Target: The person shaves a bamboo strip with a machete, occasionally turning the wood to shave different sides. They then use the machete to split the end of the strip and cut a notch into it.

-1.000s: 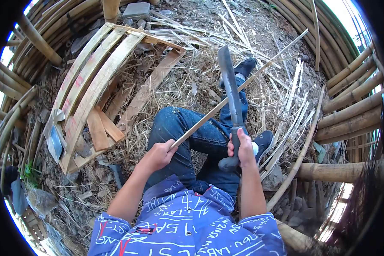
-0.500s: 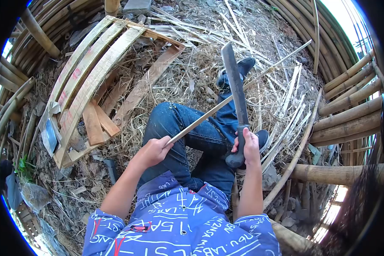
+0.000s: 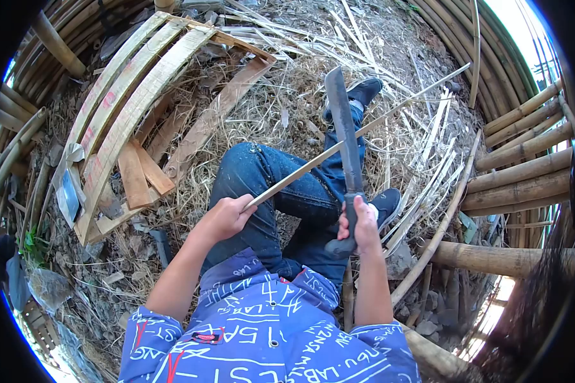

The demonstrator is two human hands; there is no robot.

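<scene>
My left hand (image 3: 227,219) is closed around the near end of a long, thin bamboo strip (image 3: 297,172). The strip slants away to the upper right, past my bent leg. In my right hand (image 3: 364,226) is the black handle of a machete (image 3: 347,143), its dark blade pointing up and away. Midway along, the blade crosses the strip and appears to lie over or against it; exact contact is hard to tell. My legs in jeans (image 3: 249,182) are bent beneath both things.
A slatted wooden pallet (image 3: 124,105) stands at the left, with loose boards (image 3: 134,175) by it. Shavings and split strips (image 3: 431,159) litter the ground. Bamboo poles (image 3: 524,182) wall the right side, and a curved pole (image 3: 444,230) lies near my right hand.
The machete has shifted slightly left, its blade more upright across the strip. My left hand has moved a little up and left with the strip. Both grips stay the same.
</scene>
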